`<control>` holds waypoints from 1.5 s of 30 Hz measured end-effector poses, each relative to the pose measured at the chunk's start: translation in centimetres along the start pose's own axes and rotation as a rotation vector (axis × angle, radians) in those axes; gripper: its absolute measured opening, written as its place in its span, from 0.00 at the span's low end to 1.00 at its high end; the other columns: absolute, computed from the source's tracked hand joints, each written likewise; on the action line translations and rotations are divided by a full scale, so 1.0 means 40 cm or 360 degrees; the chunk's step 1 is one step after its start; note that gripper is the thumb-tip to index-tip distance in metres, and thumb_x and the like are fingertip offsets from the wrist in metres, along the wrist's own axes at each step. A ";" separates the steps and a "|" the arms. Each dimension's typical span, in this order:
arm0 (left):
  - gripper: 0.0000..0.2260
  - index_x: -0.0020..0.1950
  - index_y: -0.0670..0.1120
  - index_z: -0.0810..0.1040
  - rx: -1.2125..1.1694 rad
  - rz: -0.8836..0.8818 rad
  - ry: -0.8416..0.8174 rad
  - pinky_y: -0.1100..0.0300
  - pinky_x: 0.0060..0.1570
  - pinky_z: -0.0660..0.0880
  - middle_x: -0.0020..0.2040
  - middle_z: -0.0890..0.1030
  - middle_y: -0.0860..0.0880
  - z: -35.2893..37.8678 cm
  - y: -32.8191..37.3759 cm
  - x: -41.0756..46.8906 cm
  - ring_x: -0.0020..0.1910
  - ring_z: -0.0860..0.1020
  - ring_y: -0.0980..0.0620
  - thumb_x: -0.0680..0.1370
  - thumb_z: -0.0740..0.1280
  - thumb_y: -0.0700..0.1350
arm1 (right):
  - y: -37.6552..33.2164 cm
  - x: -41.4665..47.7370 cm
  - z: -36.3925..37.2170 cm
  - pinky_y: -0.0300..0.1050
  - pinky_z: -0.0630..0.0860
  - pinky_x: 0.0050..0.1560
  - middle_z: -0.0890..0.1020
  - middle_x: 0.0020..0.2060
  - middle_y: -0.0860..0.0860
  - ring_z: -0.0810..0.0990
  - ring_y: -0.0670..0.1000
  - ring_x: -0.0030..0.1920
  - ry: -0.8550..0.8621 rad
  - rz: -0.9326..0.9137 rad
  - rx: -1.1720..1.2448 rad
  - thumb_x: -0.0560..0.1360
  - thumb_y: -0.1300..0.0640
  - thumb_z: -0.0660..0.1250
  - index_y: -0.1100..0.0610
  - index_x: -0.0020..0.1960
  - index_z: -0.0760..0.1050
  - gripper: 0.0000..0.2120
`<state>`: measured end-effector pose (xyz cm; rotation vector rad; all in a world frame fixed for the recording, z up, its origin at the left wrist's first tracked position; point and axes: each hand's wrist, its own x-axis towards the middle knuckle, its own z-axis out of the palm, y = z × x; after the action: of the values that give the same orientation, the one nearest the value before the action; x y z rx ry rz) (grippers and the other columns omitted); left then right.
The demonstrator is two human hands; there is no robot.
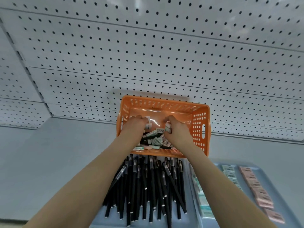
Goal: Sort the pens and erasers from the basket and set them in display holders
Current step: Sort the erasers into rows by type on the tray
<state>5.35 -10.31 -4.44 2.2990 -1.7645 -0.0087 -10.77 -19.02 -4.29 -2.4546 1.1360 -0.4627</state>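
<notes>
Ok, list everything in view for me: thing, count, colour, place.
Pegboard: one wall, white with dark holes, behind everything.
Basket: one, orange, perforated, against the pegboard.
Loose erasers: many, mint, white and pink, piled in the basket with a few dark pens.
Black pens: too many to count, heaped just in front of the basket.
Display holder: one, pale blue, at the right.
Green erasers: a row, count unclear, in the holder's left lane.
Pink erasers: a row, count unclear, in the holder's right lane.
Left hand: in the basket, grips a white eraser.
Right hand: in the basket, grips a pale eraser.
</notes>
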 end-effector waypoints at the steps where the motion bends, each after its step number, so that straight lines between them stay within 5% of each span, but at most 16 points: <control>1: 0.22 0.68 0.46 0.72 -0.0076 0.0000 0.0062 0.54 0.52 0.72 0.58 0.76 0.44 0.000 -0.001 -0.003 0.57 0.75 0.44 0.75 0.63 0.32 | 0.000 0.002 0.001 0.40 0.76 0.37 0.79 0.44 0.49 0.80 0.49 0.39 0.0005 0.0014 0.0033 0.75 0.62 0.68 0.51 0.60 0.70 0.17; 4: 0.15 0.65 0.49 0.76 -0.0312 0.0051 0.0102 0.57 0.50 0.72 0.57 0.79 0.47 -0.004 0.007 -0.017 0.54 0.77 0.48 0.78 0.66 0.41 | 0.013 0.006 0.007 0.35 0.73 0.31 0.79 0.41 0.50 0.79 0.46 0.34 0.0041 0.0076 0.0089 0.75 0.61 0.70 0.51 0.61 0.68 0.18; 12: 0.11 0.62 0.51 0.76 -0.0270 0.0044 -0.0003 0.55 0.54 0.74 0.56 0.79 0.49 0.022 0.038 -0.021 0.54 0.76 0.50 0.79 0.66 0.46 | 0.030 -0.027 -0.009 0.40 0.81 0.46 0.84 0.45 0.49 0.82 0.48 0.44 0.0105 0.0021 0.0104 0.75 0.55 0.72 0.54 0.54 0.78 0.09; 18: 0.09 0.62 0.44 0.70 -0.0490 -0.0058 0.0251 0.61 0.35 0.71 0.50 0.77 0.47 -0.002 0.066 -0.040 0.40 0.75 0.53 0.83 0.58 0.44 | 0.024 -0.099 -0.075 0.52 0.81 0.45 0.84 0.44 0.53 0.83 0.53 0.43 0.0247 -0.0022 0.0317 0.80 0.53 0.64 0.55 0.55 0.78 0.08; 21: 0.11 0.64 0.44 0.67 -0.0791 -0.0081 0.0328 0.56 0.31 0.75 0.45 0.76 0.49 -0.046 0.111 -0.073 0.37 0.79 0.49 0.84 0.55 0.47 | 0.042 -0.138 -0.115 0.56 0.80 0.43 0.82 0.39 0.53 0.82 0.55 0.39 0.0350 0.0076 0.0557 0.81 0.51 0.62 0.55 0.51 0.76 0.08; 25: 0.07 0.63 0.50 0.64 -0.1559 -0.0119 0.0058 0.53 0.42 0.82 0.47 0.74 0.52 -0.081 0.181 -0.130 0.41 0.83 0.48 0.85 0.53 0.46 | 0.075 -0.220 -0.172 0.48 0.71 0.37 0.77 0.35 0.61 0.74 0.51 0.34 0.0494 0.0212 0.0884 0.78 0.49 0.64 0.58 0.45 0.75 0.12; 31: 0.15 0.65 0.53 0.75 -0.1982 -0.0024 -0.0243 0.54 0.46 0.82 0.55 0.75 0.51 -0.068 0.266 -0.201 0.37 0.82 0.55 0.84 0.55 0.40 | 0.169 -0.351 -0.223 0.46 0.74 0.33 0.81 0.34 0.51 0.79 0.47 0.33 0.0641 0.0389 0.1015 0.77 0.58 0.69 0.55 0.52 0.80 0.05; 35: 0.12 0.64 0.49 0.76 -0.2135 -0.0164 -0.0318 0.54 0.47 0.82 0.57 0.78 0.47 -0.035 0.320 -0.235 0.42 0.83 0.54 0.83 0.58 0.39 | 0.234 -0.411 -0.239 0.43 0.76 0.36 0.82 0.39 0.61 0.79 0.50 0.34 0.0517 0.0411 0.1041 0.77 0.61 0.68 0.51 0.55 0.82 0.09; 45: 0.20 0.66 0.49 0.73 -0.2257 -0.0282 -0.0273 0.62 0.47 0.80 0.61 0.76 0.50 0.018 0.400 -0.318 0.57 0.80 0.51 0.78 0.66 0.32 | 0.289 -0.519 -0.251 0.44 0.82 0.47 0.83 0.44 0.57 0.86 0.54 0.40 -0.0217 0.0341 0.0973 0.72 0.67 0.72 0.56 0.50 0.82 0.10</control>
<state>-13.40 -2.17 -3.83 1.3276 -0.9403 -1.1020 -35.54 -11.86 -3.80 -1.7897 1.0021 -0.4819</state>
